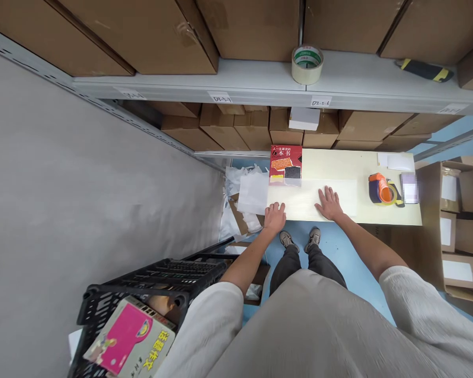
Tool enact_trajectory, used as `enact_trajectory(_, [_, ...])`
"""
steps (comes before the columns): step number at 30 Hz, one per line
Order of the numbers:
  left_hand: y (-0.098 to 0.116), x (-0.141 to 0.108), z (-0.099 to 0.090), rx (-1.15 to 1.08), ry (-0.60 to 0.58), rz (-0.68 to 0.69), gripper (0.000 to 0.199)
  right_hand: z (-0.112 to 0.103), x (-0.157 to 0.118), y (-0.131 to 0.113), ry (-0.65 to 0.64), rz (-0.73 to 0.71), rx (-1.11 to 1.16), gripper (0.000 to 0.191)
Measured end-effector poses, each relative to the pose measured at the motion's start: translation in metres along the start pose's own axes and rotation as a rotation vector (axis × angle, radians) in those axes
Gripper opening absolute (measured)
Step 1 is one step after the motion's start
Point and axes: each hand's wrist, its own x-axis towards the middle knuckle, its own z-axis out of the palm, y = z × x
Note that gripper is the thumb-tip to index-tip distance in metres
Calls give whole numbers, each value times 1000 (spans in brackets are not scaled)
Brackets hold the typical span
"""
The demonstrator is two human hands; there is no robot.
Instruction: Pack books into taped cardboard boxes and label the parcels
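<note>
A thin, see-through white sheet (305,195), perhaps plastic film, lies across the pale tabletop and overlaps the lower edge of a red book (286,161). My right hand (330,203) rests flat on the sheet, fingers spread. At the table's front left corner, my left hand (275,216) lies on the sheet's left end with its fingers slightly bent and apart. Just left of that hand, a white sheet (253,193) hangs past the table end.
An orange and dark blue tape dispenser (382,190) stands on the table's right. Shelves above hold cartons (256,26), a tape roll (307,64) and a box cutter (425,70). A black crate (153,283) with a pink-covered book (130,338) stands left; open cartons (421,236) stand right.
</note>
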Motion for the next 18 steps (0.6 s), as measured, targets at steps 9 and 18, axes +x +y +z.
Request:
enact_trajectory(9, [8,34,18,-150,45,130,66,4,-3,-7,75,74,-31,82])
enact_trajectory(18, [8,39,40,-157,8,72,88,-3,9,16,314,294,133,74])
